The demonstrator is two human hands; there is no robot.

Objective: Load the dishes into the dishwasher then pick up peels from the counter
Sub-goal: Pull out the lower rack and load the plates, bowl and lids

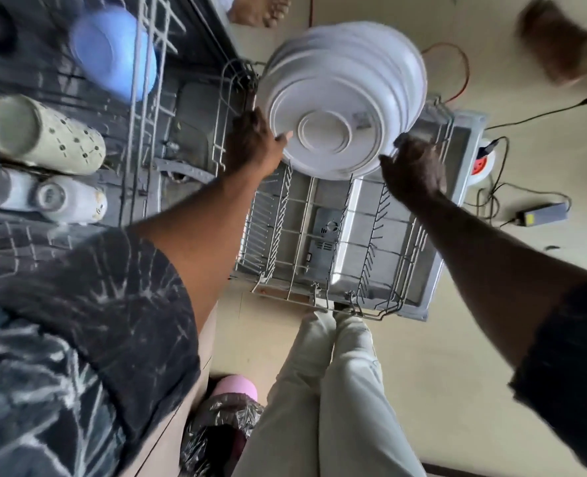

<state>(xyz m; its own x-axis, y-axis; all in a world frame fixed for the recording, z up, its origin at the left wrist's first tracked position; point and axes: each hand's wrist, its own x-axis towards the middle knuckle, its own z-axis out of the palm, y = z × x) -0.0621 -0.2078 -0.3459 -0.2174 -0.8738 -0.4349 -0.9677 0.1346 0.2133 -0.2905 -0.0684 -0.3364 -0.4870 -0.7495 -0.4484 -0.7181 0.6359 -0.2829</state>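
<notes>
White plates [340, 98], stacked and tilted on edge, are held at the far end of the pulled-out lower rack [297, 256]. The left hand [250, 142] is clamped on the stack's left rim and the right hand [417, 170] on its right rim, so the 2 hands are kept apart by the plates. Whether the stack already sits in the tines cannot be told. A blue bowl [113, 53] and 2 mugs [44, 136] are already lodged in the upper rack [140, 108]. Loading is judged part done. No peels or worktop are shown, so that step is taken as left.
</notes>
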